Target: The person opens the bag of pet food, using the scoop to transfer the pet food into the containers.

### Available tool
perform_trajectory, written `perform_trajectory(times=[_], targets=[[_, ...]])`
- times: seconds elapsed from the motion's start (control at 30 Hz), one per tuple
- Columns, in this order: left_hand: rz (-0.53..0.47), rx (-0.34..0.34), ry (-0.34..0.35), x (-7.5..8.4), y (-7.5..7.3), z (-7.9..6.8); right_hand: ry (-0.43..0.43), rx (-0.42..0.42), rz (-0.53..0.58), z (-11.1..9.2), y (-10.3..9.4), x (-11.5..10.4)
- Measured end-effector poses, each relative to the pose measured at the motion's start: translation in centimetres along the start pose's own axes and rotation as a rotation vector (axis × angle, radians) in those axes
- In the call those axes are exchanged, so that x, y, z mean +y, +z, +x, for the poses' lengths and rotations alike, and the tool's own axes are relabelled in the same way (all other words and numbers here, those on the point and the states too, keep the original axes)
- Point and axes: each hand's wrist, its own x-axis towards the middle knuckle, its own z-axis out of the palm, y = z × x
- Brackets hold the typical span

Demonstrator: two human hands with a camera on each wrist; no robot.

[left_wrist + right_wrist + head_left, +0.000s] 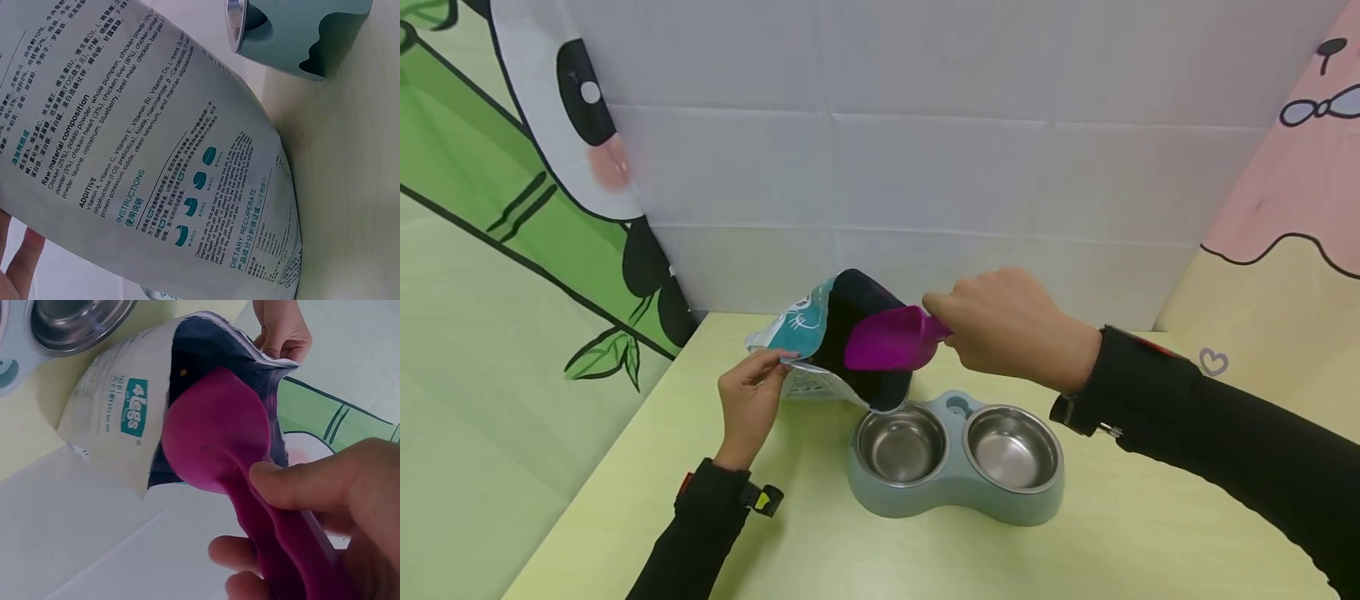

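My left hand (751,404) pinches the edge of an opened pet food bag (808,321), holding its mouth wide. Printed text covers the bag's (144,150) back in the left wrist view. By its handle, my right hand (1018,329) grips a magenta scoop (887,340), whose bowl is at the dark mouth of the bag. From the right wrist view, the scoop (219,428) lies partly inside the opening, its rounded underside towards the camera. The bag's contents are mostly hidden. Just in front stands a blue-grey double feeder (955,475) with two steel bowls.
The left steel bowl (902,444) sits right below the bag's lip, with the right steel bowl (1011,448) beside it. Everything stands on a pale yellow table (820,550). A white sheet (925,175) hangs behind, with cartoon-printed cloth (490,333) at the left.
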Motion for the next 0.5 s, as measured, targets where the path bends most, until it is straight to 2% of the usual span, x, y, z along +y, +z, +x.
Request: perform_trajectory(times=[0.13, 0.3, 0.5], targets=[[-0.006, -0.004, 0.007, 1.6, -0.3, 0.3, -0.019, 0.0, -0.006, 0.8, -0.6, -0.6], [-0.007, -0.009, -0.005, 2.0, -0.4, 0.2, -0.022, -0.025, -0.066, 1.8, -1.1, -1.7], [-0.023, -0.009, -0.018, 1.7, -0.4, 0.1, 0.004, -0.08, -0.204, 3.2, -1.0, -3.4]])
